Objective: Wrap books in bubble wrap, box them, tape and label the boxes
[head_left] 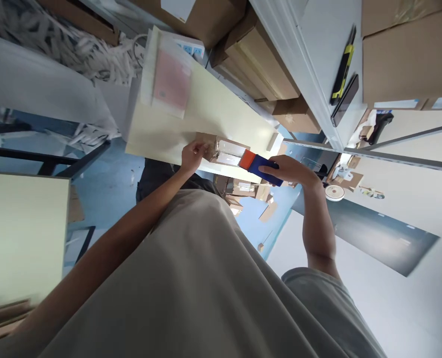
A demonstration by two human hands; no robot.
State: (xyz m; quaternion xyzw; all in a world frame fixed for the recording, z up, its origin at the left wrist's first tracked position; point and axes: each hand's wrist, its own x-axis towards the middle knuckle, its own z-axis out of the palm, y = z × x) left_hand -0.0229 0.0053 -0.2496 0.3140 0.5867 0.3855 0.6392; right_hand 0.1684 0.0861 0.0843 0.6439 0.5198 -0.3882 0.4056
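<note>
Your left hand [193,155] and right hand [288,171] meet at the near edge of a pale yellow counter [206,112], above your grey shirt. Your left fingers [198,147] are pinched closed on one end of a small cardboard box [224,151], which sits right at that counter edge. Your right fingers [271,169] are wrapped around the handle of a blue tool [260,166], and its orange end touches the other end of the box.

There is open room below the counter edge, over the blue floor [105,189]. Farther along the counter lies a pink sheet [170,84] in a clear sleeve, well apart from your hands. Stacked cartons [254,59] crowd the counter's far side. To your right, a grey shelf [318,54] carries a yellow and black knife [342,69] with a dark phone [346,99] just beside it. Shredded white paper [75,47] is heaped beyond the counter's left end. A second pale counter [19,233] stands at your left, apart from the first.
</note>
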